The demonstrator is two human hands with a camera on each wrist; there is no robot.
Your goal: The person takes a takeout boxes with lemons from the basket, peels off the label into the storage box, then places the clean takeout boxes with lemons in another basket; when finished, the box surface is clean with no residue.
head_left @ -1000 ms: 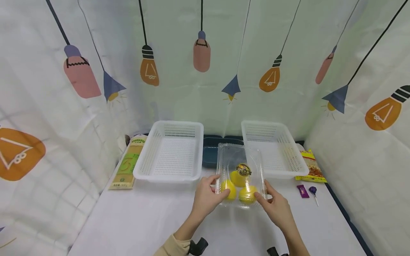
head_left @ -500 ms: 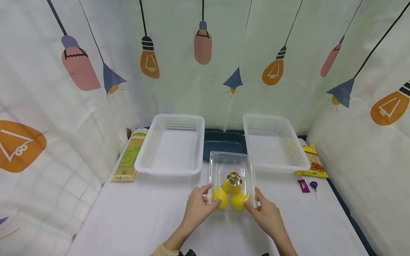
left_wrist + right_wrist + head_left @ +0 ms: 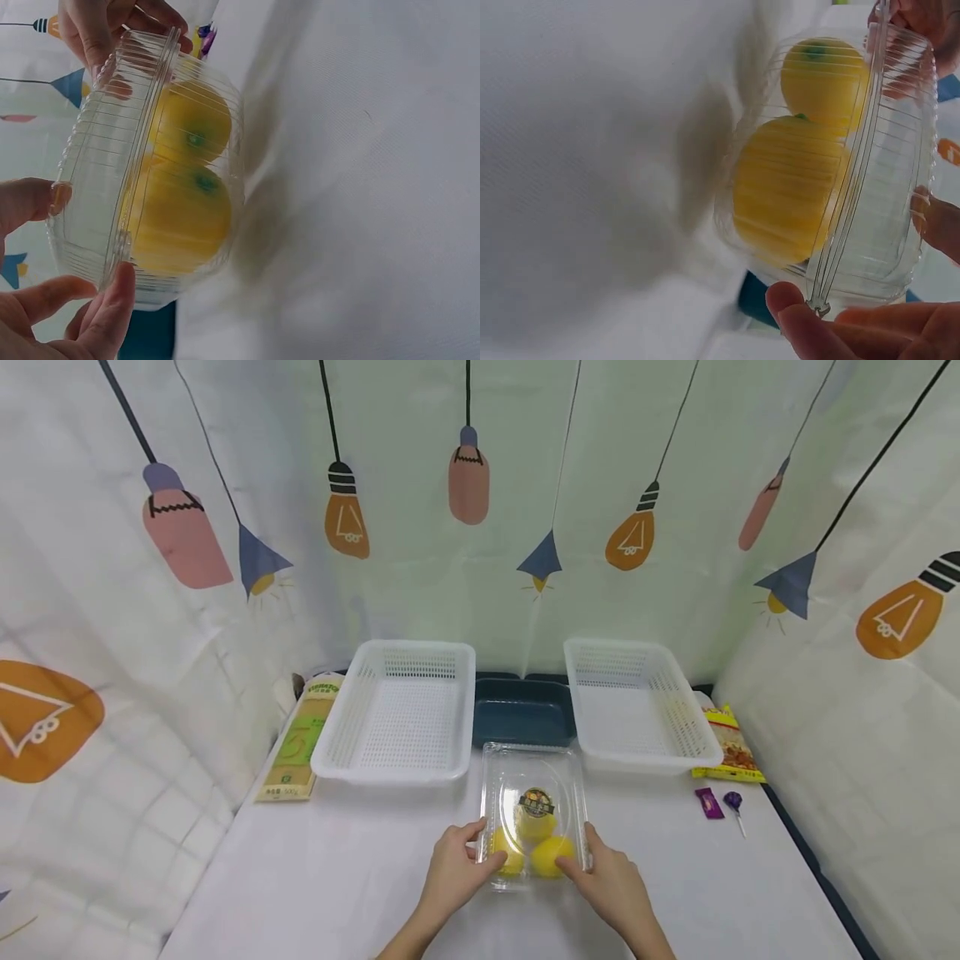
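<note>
A clear plastic clamshell container [image 3: 498,777] sits between both hands in the head view, with three yellow lemons [image 3: 552,857] inside and a dark round sticker [image 3: 536,802] on its lid. My left hand [image 3: 455,870] grips its left side, thumb on the lid and fingers at the rim. On the opposite side, my right hand [image 3: 613,883] holds it the same way. The left wrist view shows the lid closed over the lemons [image 3: 180,217] and fingertips [image 3: 120,296] against the rim. Shadows lie near the container's base [image 3: 731,210]; whether it touches the table cannot be told.
Two white baskets [image 3: 405,775] [image 3: 648,760] stand at the back, with a dark blue tray [image 3: 522,714] between them. A noodle packet [image 3: 300,743] lies left; a yellow snack bag [image 3: 731,747], a purple wrapped candy [image 3: 708,803] and a lollipop [image 3: 733,802] lie right.
Both hands have brought the container nearer to the body and slightly left, away from the blue tray, which now shows fully. Their grip stays the same.
</note>
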